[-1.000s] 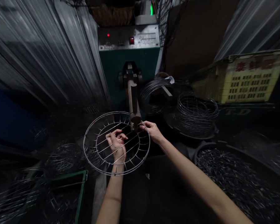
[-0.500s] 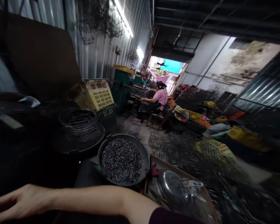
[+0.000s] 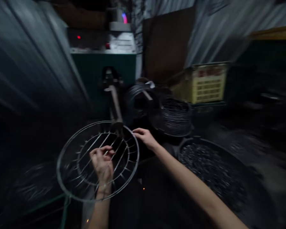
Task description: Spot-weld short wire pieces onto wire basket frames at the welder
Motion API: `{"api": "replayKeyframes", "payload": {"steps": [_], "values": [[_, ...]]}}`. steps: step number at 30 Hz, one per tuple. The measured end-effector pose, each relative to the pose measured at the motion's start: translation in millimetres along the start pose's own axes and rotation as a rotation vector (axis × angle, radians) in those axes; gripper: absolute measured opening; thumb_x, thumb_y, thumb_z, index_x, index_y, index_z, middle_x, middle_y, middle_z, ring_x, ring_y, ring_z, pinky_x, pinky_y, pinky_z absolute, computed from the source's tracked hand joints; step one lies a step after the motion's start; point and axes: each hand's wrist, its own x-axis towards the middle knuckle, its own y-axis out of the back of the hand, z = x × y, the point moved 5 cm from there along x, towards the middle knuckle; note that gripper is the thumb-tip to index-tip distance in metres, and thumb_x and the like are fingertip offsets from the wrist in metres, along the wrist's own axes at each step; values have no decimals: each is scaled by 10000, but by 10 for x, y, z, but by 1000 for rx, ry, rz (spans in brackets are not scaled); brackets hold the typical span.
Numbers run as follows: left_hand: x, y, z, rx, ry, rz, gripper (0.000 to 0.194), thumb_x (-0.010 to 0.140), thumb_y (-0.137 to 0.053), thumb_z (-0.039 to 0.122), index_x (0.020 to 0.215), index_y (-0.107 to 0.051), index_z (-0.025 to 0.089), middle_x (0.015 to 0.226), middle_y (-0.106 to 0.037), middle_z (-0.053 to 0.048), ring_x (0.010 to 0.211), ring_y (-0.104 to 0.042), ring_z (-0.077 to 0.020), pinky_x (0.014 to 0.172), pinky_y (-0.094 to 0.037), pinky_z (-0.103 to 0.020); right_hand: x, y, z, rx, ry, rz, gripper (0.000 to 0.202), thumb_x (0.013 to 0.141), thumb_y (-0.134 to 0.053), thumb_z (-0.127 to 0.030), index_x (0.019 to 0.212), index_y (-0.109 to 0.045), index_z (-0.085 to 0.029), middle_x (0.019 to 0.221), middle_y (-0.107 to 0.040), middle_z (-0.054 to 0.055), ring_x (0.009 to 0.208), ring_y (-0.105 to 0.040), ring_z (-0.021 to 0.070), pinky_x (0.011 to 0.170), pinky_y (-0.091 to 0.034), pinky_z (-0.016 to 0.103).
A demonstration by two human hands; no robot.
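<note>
A round wire rack (image 3: 60,171), with a double outer ring, an inner ring and straight bars across its middle, sits tilted under the arm of a green machine (image 3: 85,70). My right hand (image 3: 144,137) has its fingers pressed together at the outer ring's right side, pinching the rim. Over the bars in the centre is my left hand (image 3: 103,160), its fingers curled. The image is blurred, and whatever lies between those fingers is too small to make out. The machine's arm (image 3: 115,103) reaches down to the rack's far edge.
A wide round pan (image 3: 264,194) of small metal pieces (image 3: 209,168) lies at the right. Behind it are stacked wire rings (image 3: 175,113) and a yellow crate (image 3: 208,84). Corrugated metal walls (image 3: 33,54) rise at the left. Small orange sparks glow low in the middle.
The view has swung left, away from the seated person and onto the machine. My left hand and the round rack have come into view, and my right hand is now at the rack's rim.
</note>
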Motion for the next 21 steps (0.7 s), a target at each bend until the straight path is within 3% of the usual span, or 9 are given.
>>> {"api": "replayKeyframes", "payload": {"steps": [1, 3, 9, 21], "values": [[-9, 157, 93, 8, -25, 53, 226, 866, -543, 398, 930, -452, 201, 733, -624, 14, 576, -571, -105, 557, -484, -238, 20, -16, 29, 15, -1, -14, 242, 674, -722, -383, 835, -711, -203, 815, -687, 2, 810, -601, 172, 814, -449, 314], [-40, 291, 174, 17, -41, 96, 252, 857, -540, 416, 888, -384, 220, 692, -630, 20, 542, -569, -104, 547, -473, -228, 44, -65, 85, 35, -7, -33, 257, 668, -736, -385, 850, -711, -204, 827, -686, 3, 806, -598, 168, 811, -446, 310], [-54, 212, 102, -12, -61, 59, 198, 887, -492, 371, 899, -358, 225, 715, -642, 5, 562, -583, -107, 561, -480, -232, 89, -211, 175, 11, 6, -42, 292, 664, -745, -413, 866, -708, -206, 834, -678, 9, 798, -590, 171, 783, -443, 310], [6, 232, 74, 4, -55, 53, 211, 883, -496, 386, 898, -356, 229, 718, -633, 10, 563, -578, -100, 574, -476, -232, 186, -240, 168, 28, 18, -22, 285, 640, -758, -423, 814, -706, -203, 797, -673, 7, 755, -587, 168, 751, -440, 307]]}}
